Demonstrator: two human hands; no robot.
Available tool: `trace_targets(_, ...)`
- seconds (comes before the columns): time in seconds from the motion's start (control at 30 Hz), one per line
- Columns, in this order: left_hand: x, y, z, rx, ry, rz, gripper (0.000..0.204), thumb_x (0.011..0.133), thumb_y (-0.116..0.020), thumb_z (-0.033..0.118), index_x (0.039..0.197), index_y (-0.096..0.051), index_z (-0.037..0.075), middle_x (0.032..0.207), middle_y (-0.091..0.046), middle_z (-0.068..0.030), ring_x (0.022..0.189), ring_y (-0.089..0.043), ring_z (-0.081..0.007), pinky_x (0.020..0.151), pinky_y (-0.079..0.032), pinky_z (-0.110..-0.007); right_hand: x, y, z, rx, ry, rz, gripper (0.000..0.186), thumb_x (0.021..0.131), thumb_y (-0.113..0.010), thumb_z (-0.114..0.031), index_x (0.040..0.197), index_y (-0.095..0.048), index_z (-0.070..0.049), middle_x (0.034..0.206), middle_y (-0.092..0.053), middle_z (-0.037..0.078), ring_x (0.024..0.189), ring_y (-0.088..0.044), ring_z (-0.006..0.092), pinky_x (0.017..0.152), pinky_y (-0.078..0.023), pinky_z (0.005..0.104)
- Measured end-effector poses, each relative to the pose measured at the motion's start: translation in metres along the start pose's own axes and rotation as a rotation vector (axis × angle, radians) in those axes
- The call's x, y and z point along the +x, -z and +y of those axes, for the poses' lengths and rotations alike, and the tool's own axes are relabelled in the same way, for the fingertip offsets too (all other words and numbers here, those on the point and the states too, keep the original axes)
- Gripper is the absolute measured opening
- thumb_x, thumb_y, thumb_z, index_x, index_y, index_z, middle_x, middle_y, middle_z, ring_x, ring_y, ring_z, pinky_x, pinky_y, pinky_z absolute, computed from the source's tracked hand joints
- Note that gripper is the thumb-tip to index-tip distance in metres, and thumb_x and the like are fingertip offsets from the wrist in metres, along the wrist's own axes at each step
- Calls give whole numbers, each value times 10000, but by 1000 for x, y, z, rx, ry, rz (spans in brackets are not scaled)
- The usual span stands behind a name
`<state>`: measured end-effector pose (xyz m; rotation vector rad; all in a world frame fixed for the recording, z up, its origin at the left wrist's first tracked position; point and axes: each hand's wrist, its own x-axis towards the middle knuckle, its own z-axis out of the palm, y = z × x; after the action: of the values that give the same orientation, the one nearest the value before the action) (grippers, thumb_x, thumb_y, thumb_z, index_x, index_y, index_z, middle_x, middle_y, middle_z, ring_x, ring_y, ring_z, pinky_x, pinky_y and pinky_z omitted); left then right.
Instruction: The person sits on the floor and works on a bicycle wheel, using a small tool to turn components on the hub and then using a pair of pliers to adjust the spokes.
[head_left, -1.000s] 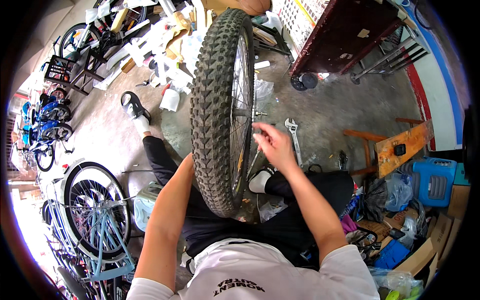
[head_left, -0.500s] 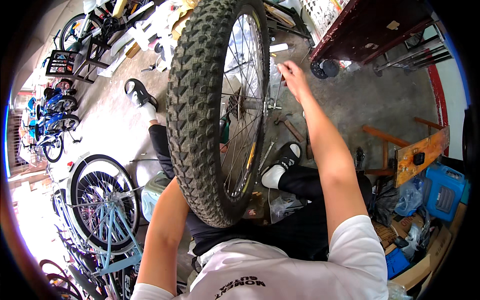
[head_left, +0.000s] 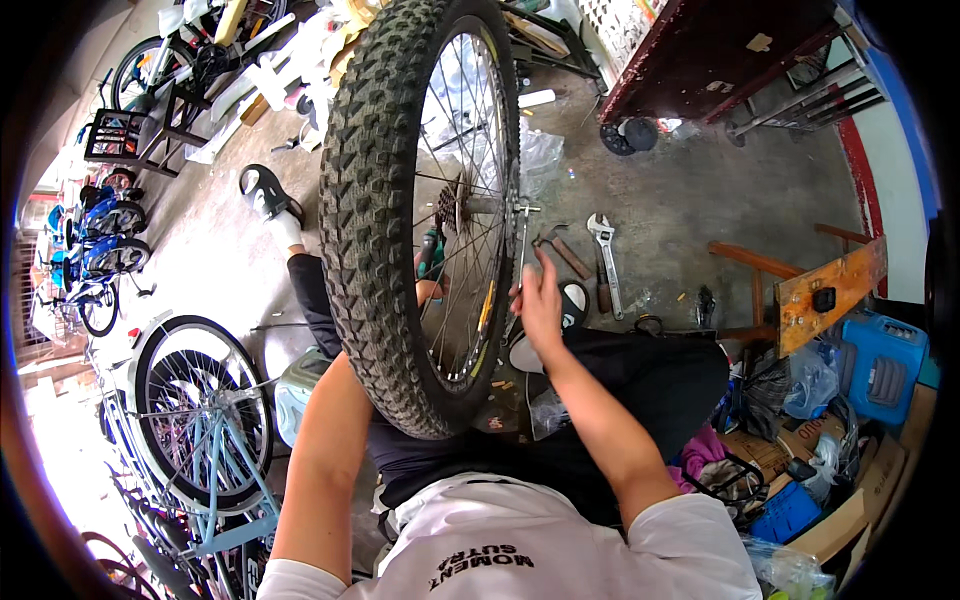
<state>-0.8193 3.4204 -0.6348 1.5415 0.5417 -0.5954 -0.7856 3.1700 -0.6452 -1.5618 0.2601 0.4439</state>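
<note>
A bicycle wheel [head_left: 375,200] with a knobbly black tyre stands upright in front of me, its cassette [head_left: 455,207] showing between the spokes. A thin silver wrench [head_left: 523,243] hangs down from the axle end on the wheel's right side. My right hand [head_left: 542,303] is at the wrench's lower end, fingers bent around it and index finger raised. Behind the wheel, my left hand [head_left: 430,291] shows only in part through the spokes, close to a green-and-black tool [head_left: 431,255]. Whether it grips that tool is hidden.
On the floor to the right lie a hammer [head_left: 565,252] and an adjustable wrench [head_left: 606,262]. Farther right stand a wooden stool [head_left: 832,297] and a blue case [head_left: 880,372]. A pale-blue bicycle [head_left: 215,470] is at left; a dark red cabinet [head_left: 720,60] stands at the far right.
My right hand has come down toward me from beyond the axle. The wrench has swung from pointing away to pointing toward me. The view has shifted slightly, uncovering the adjustable wrench.
</note>
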Motion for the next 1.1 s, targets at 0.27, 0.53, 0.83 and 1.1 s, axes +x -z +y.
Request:
trace_targets(0.27, 14, -6, -2, -10, -40, -27, 578, 722, -633, 87, 1287, -525, 28, 1027, -617, -88, 975, -548, -225, 905, -407, -340, -8, 12, -89, -165, 500, -121, 382, 896, -674, -138, 1268, -612, -82, 735, -564, 27, 634, -527, 98, 563, -427, 265)
trace_targets(0.53, 3, -2, -6, -31, -18, -13, 573, 729, -639, 79, 1290, -531, 29, 1042, -626, -93, 979, -556, -227, 910, -410, -344, 177, 26, -142, -382, 694, -5, 274, 970, -603, -204, 1199, -621, -54, 978, -613, 28, 748, -555, 107, 660, -457, 256)
trace_targets(0.83, 2, -3, -3, -80, 9, 2, 568, 737, -646, 70, 1294, -538, 31, 1058, -636, -100, 985, -564, -228, 915, -414, -348, 189, 40, 28, -19, 51, -185, 314, 1031, -480, -314, 1162, -612, -60, 820, -598, 37, 560, -509, 119, 510, -440, 278)
trace_targets(1.1, 10, -2, 4, 106, 40, 73, 463, 765, -633, 77, 1224, -575, 46, 1023, -666, -84, 964, -642, -238, 884, -455, -358, 28, 20, 39, 132, -173, -56, 502, 1005, -553, -423, 1256, -560, 12, 882, -635, 55, 632, -613, 117, 534, -497, 262)
